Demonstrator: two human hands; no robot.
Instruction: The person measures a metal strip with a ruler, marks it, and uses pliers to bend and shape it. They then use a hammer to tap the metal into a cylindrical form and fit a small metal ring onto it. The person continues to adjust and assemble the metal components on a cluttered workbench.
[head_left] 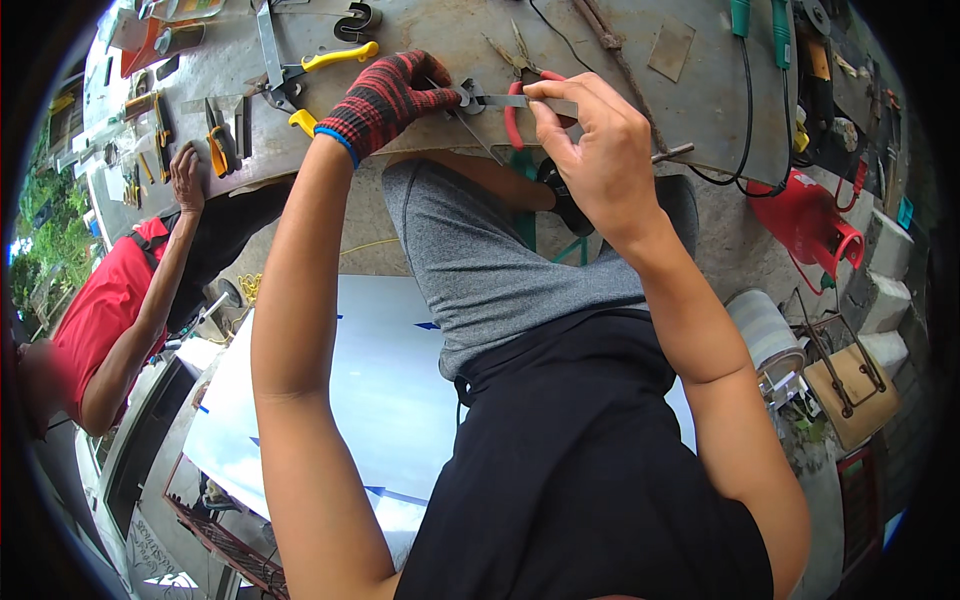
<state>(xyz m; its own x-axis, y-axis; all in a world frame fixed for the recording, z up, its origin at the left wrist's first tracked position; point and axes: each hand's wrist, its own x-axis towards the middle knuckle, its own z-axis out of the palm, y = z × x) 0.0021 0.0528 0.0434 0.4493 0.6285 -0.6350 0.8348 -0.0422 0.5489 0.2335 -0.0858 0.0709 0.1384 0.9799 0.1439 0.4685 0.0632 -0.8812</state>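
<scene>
My left hand (385,100), in a red-and-black striped glove with a blue cuff, is closed on a small curved grey metal piece (468,95) above the metal table. Bare, my right hand (590,125) pinches a thin flat metal strip (503,100), whose left end meets that piece. Whether the strip is a file I cannot tell. A narrow metal sliver (480,138) slants down below the left fingertips. Behind and partly under the strip lie long-nose pliers (519,62) with red handles, jaws pointing away. Large snips (290,72) with yellow handles rest beyond my gloved hand.
On the metal table (440,25) lie a small square plate (671,50), a rusty rod (625,65) and orange-handled cutters (216,140). Green-handled cabled tools (781,30) stand far right. At left, a person in red (110,290) rests a hand on the table edge. A red gas cylinder (805,215) stands right.
</scene>
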